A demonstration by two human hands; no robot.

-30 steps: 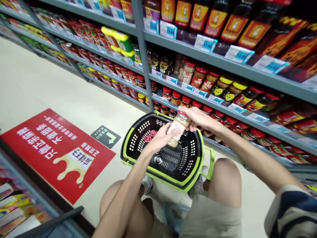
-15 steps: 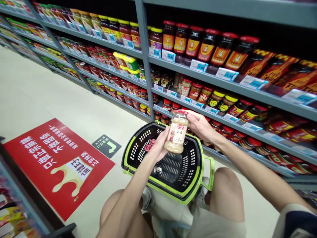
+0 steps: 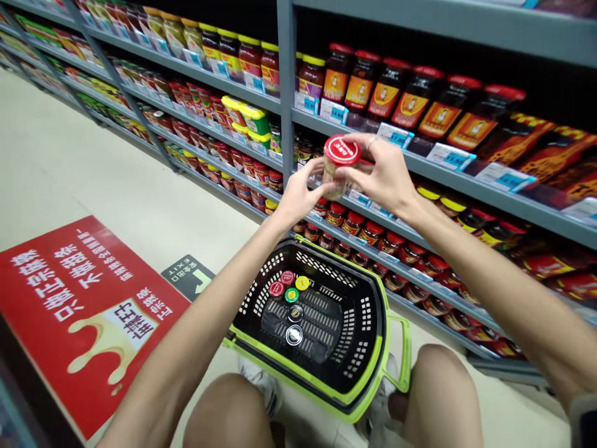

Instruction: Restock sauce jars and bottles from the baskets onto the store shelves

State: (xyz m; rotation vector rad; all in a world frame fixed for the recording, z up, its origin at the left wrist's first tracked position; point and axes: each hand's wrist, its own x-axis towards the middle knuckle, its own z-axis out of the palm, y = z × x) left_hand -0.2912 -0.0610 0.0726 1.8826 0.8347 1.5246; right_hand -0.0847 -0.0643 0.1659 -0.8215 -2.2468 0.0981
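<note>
Red tops the jar [image 3: 338,155] clasped between the left hand [image 3: 300,194] and the right hand [image 3: 386,175]; beneath them I count six lidded items [image 3: 291,295] already in the basket [image 3: 323,339], while this one is outside it.

One held jar [image 3: 332,167], six lids [image 3: 291,295] in basket [image 3: 321,326]

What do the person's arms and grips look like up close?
The left grip and right grip are hands without gloves. The right one has what looks like a thin ring. The forearms are bare, and a dark sleeve with a paler edge shows on the right arm.
</note>
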